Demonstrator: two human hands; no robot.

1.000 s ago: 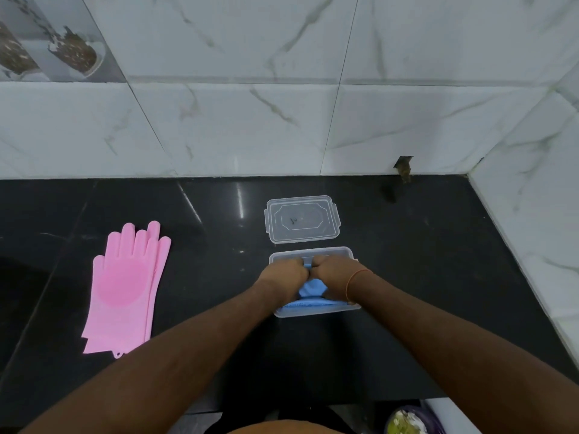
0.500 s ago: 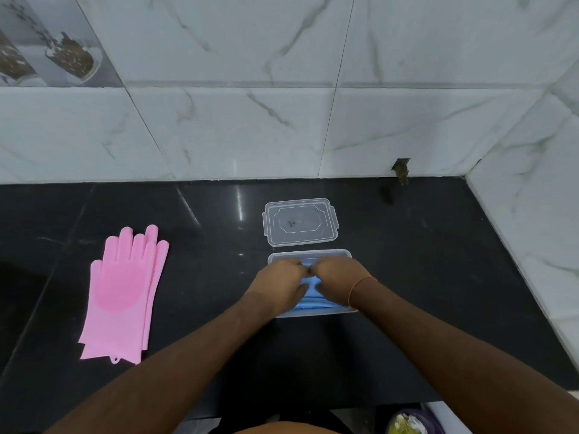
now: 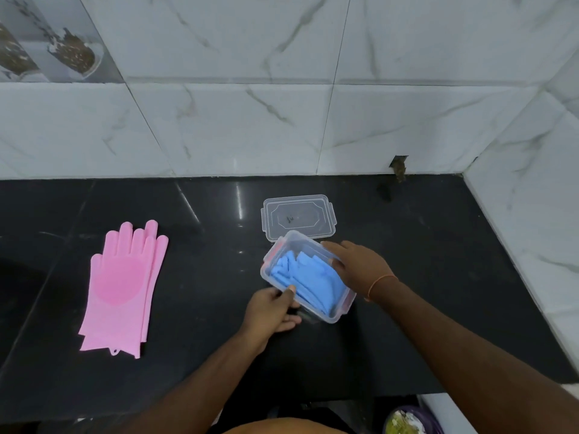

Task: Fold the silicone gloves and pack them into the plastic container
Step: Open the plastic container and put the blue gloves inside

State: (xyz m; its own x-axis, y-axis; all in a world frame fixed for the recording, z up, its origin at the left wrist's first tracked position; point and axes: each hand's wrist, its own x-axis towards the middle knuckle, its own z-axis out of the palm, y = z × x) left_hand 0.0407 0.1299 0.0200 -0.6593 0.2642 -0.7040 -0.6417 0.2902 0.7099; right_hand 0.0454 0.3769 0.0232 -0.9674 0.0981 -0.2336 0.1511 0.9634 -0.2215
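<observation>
Container [image 3: 340,311] now turned askew, gripped both sides; blue gloves [image 3: 308,277] inside.

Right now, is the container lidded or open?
Open. The lid lies flat on the counter behind the container; blue gloves show inside.

Both hands [image 3: 360,267] seemingly hold container [image 3: 340,311]

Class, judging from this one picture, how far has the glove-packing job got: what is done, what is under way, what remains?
Done: the blue gloves lie folded inside the plastic container. Under way: the left hand holds its near rim and the right hand its far side, with the box skewed on the counter. Left: the pink gloves lie flat and unfolded, and the lid lies off, behind the box.
</observation>
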